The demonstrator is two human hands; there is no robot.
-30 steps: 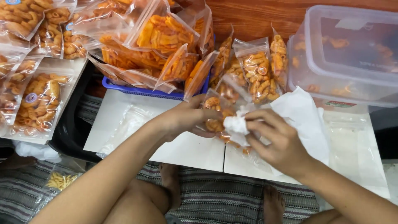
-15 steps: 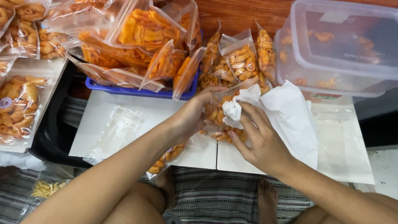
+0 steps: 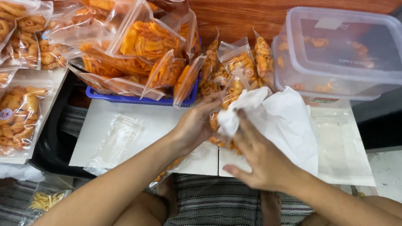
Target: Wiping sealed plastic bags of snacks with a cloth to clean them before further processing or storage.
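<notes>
- The left hand (image 3: 197, 125) grips a clear snack bag (image 3: 228, 113), held just above the white surface (image 3: 146, 121).
- The right hand (image 3: 259, 155) presses a white cloth (image 3: 284, 121) to the bag, fingers seemingly half-curled; motion blur hides the exact grip.
- A blue basket (image 3: 138, 99) of filled bags sits behind.

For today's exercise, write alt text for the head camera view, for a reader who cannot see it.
Seen from above, a person's left hand holds a clear bag of orange snacks while the right hand presses a white cloth against it. Behind, a blue basket holds more filled bags, a clear lidded tub stands to the right, and an empty clear bag lies on a white board.
</notes>
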